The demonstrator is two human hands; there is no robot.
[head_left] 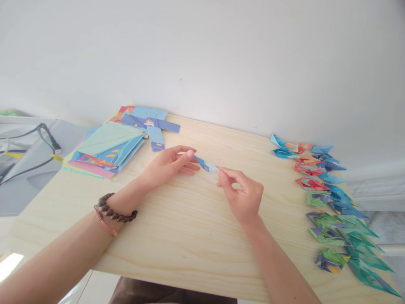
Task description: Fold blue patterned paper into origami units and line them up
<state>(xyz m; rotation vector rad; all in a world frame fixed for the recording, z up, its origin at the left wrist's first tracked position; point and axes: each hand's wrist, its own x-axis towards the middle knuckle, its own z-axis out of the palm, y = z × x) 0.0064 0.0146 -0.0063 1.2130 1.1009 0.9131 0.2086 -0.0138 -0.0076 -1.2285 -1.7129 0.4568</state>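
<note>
Between both hands (242,196) — seemingly folded — the paper strip (206,165) slants rightward-down.

Blk cable (47,133) (w/ USB plug (58,149)) over grey surface (19,196), nr wall (202,63)

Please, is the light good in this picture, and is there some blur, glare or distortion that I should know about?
Head view: bright and hazy, with low contrast on the wall; strong glare on the floor at lower left; slight darkening in the top right corner; a wide-angle look, probably stretching things near the edges; fine print on the paper strip looks soft.
</note>
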